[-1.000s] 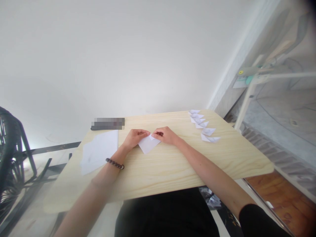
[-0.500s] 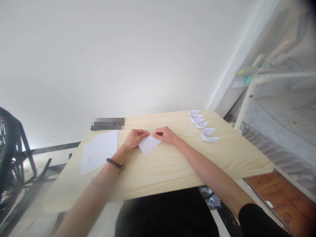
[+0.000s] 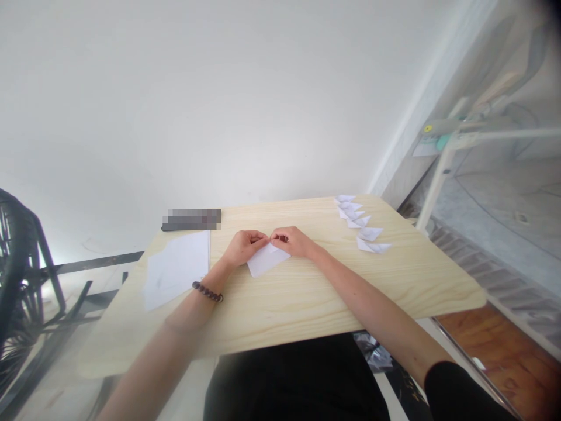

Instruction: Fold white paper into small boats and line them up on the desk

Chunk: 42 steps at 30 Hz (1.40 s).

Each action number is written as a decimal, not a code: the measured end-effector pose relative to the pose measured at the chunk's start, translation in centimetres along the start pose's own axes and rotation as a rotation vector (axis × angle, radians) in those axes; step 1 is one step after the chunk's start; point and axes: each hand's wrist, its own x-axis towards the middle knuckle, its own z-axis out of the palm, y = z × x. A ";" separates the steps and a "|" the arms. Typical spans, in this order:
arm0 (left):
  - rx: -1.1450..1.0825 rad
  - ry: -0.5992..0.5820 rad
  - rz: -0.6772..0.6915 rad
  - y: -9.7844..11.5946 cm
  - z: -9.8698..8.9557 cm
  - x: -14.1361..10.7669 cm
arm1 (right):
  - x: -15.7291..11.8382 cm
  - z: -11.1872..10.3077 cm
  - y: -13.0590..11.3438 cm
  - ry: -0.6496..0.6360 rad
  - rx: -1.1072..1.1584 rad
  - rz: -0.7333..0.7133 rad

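A small piece of white folded paper is between my hands at the middle of the table. My left hand pinches its upper left edge between thumb and fingers; a dark bead bracelet circles that wrist. Close beside it, my right hand pinches the paper's upper edge from the right, and the two sets of fingertips nearly meet. The fingers cover the top part of the paper, so its folds there are hidden.
Several folded white paper shapes stand in a row at the table's right back. White sheets lie at the left, below a dark blurred-out object. The wooden table meets a white wall; a dark chair stands left.
The paper's lower corner has become a flatter, blunt edge, as its shape differs under my fingers. My hands have shifted very slightly to the right and stay pinched on it.
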 end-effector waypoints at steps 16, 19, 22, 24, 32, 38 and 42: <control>-0.140 0.054 -0.124 -1.5 -1.4 0.5 | -0.6 -1.6 0.8 -0.035 0.137 0.100; -0.109 0.025 -0.092 -1.1 -0.9 0.4 | -0.4 -1.2 0.2 -0.026 0.123 0.083; -0.091 0.025 -0.048 -0.7 -0.2 0.4 | -0.1 -0.8 -0.3 0.064 0.000 0.047; -0.080 0.034 -0.030 -0.6 0.0 0.4 | -0.1 -0.7 -0.5 0.096 -0.048 0.009; -0.068 0.015 -0.030 0.0 0.0 0.1 | 0.0 -0.3 -0.3 0.046 -0.063 -0.070; 0.016 -0.015 0.021 -0.1 -0.1 0.2 | 0.1 -0.2 -0.5 0.077 -0.050 -0.092; 0.048 -0.033 0.045 -0.6 -0.2 0.5 | 0.0 -0.6 -0.5 0.056 -0.052 -0.077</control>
